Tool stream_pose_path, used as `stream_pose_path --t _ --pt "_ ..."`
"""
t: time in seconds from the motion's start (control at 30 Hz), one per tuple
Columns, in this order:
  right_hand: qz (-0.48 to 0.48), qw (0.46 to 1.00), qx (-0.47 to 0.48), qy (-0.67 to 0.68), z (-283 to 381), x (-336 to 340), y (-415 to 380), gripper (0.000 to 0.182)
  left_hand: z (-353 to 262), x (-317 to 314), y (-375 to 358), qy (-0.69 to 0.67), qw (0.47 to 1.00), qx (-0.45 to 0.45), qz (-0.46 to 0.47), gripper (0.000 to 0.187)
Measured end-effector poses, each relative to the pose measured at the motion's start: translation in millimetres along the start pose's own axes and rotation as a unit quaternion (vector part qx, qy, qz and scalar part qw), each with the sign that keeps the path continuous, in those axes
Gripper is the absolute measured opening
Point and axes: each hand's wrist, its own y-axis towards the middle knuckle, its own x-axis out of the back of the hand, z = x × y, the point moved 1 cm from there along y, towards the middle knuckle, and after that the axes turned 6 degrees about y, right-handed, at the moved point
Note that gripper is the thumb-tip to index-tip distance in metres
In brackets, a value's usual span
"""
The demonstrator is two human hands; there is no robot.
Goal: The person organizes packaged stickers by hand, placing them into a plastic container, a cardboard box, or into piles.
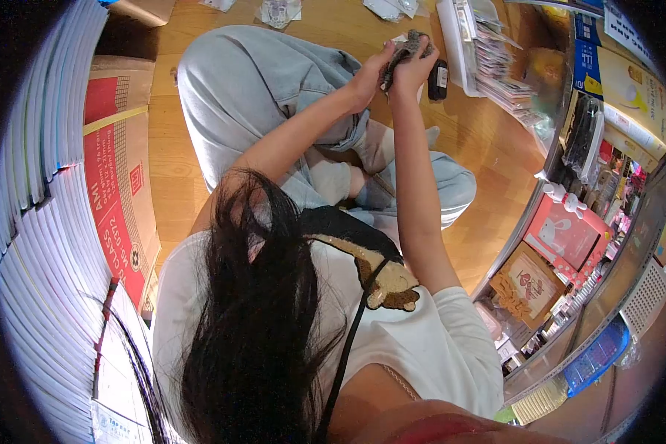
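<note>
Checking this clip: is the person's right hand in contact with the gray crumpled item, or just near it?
Touching. The head view shows the right hand gripping the gray crumpled item, which bulges out beyond its fingers.

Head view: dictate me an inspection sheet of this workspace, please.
Surface: wooden floor, the person seated on it.
Job's things: grey crumpled item; material unclear.
Clutter: small black object beside the right hand; white tray with packets; plastic bags.
Hands: left hand and right hand both gripping the grey crumpled item.
Cables: black cord across the shirt; whether a cable, unclear.
Surroundings: red carton, left; packed shelving, right.
</note>
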Motion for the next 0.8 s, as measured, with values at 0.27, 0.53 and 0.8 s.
stream_pose_path --t 0.27,0.53,0.8 --pt "0.075 0.982 0.122 -0.125 12.7 8.7 -17.1 0.045 3.6 6.3 8.8 -0.087 0.996 0.004 -0.024 0.057" --pt "-0.046 0.987 -0.017 -0.153 -22.0 26.6 61.1 0.052 11.9 14.6 16.7 0.078 0.996 0.002 -0.037 0.037" --pt "0.023 0.976 0.213 -0.025 -8.7 18.9 -12.5 0.046 6.4 7.5 17.5 0.003 0.997 -0.043 -0.06 0.041"
